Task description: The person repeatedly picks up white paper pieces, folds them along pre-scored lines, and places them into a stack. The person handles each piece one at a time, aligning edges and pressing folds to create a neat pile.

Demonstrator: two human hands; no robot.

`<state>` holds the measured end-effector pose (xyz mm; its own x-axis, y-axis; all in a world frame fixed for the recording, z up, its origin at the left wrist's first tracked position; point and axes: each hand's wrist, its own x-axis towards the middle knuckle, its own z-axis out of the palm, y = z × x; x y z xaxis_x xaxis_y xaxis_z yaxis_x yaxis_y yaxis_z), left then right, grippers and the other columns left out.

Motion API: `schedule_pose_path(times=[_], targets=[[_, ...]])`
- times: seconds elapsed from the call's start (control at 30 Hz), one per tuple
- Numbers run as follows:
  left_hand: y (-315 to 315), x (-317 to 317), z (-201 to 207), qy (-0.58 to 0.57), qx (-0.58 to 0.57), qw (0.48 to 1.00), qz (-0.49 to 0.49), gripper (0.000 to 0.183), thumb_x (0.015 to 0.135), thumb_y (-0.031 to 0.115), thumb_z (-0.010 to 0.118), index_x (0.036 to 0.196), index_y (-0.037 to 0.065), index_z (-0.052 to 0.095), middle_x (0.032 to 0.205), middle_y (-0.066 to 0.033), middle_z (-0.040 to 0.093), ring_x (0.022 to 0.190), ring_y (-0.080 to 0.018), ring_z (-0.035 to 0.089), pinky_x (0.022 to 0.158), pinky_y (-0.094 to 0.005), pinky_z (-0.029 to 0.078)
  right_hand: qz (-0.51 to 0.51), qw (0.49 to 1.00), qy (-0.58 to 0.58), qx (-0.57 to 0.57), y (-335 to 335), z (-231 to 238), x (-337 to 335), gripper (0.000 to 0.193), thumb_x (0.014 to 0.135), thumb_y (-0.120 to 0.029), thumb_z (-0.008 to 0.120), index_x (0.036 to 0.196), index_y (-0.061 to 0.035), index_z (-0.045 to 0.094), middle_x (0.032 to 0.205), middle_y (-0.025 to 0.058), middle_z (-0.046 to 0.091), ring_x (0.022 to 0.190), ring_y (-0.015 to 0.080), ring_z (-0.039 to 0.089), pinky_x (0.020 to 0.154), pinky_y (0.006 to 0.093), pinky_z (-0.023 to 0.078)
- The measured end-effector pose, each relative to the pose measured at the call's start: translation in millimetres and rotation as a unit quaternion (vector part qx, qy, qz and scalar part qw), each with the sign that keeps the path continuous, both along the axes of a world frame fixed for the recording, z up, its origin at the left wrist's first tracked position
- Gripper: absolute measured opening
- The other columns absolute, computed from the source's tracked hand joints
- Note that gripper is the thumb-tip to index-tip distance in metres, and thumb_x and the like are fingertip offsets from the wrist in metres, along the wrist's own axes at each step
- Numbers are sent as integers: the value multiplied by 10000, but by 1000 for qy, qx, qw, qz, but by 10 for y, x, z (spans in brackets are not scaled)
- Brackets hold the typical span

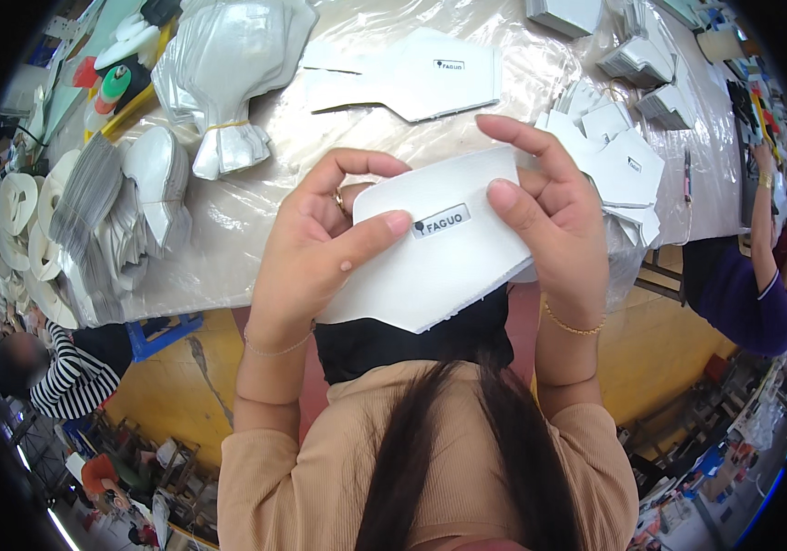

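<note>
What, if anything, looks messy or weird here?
The spread-out white pieces on the right look a bit messy: they overlap at different angles, unlike the neater, banded bundle at the upper left. The held white piece also looks slightly rough along its lower right edge.

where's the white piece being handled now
Centre of the head view: the white piece is held between the left hand and right hand, at the table's near edge.

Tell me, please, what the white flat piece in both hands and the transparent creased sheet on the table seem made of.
White flat piece: perhaps leather or synthetic leather, matte; its cut lower edge looks fuzzy.
Transparent creased sheet: probably plastic film, glossy, with bright reflections along its creases.
</note>
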<state>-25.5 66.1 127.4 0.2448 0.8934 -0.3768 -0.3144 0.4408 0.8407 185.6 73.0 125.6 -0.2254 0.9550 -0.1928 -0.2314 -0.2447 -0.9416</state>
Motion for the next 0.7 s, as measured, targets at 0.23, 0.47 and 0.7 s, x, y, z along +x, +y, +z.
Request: schedule_pose_path(times=[0.23, 0.47, 0.7], targets=[[-91, 90, 92, -29, 55, 997, 55, 450, 870, -19, 688, 1231, 57, 430, 957, -136, 696, 838, -136, 671, 708, -243, 534, -8, 999, -24, 30, -49, 26, -3, 491, 952, -69, 651, 1402, 13, 472, 844, 90, 719, 771, 64, 628, 692, 176, 457], [-158, 127, 150, 10, 78, 996, 38, 534, 888, -2, 672, 1341, 52, 394, 979, -128, 683, 864, -127, 651, 714, -226, 514, -29, 997, -30, 57, -101, 25, 46, 485, 943, -63, 666, 1388, 11, 489, 831, 69, 712, 746, 46, 607, 664, 160, 437], [-159, 85, 202, 48, 93, 994, -12, 629, 882, -34, 660, 1423, 49, 351, 1004, -118, 676, 926, -129, 640, 785, -247, 512, -21, 996, -20, 82, -104, 63, 111, 499, 938, -60, 672, 1394, 4, 480, 958, 105, 714, 853, 75, 631, 723, 177, 473]])
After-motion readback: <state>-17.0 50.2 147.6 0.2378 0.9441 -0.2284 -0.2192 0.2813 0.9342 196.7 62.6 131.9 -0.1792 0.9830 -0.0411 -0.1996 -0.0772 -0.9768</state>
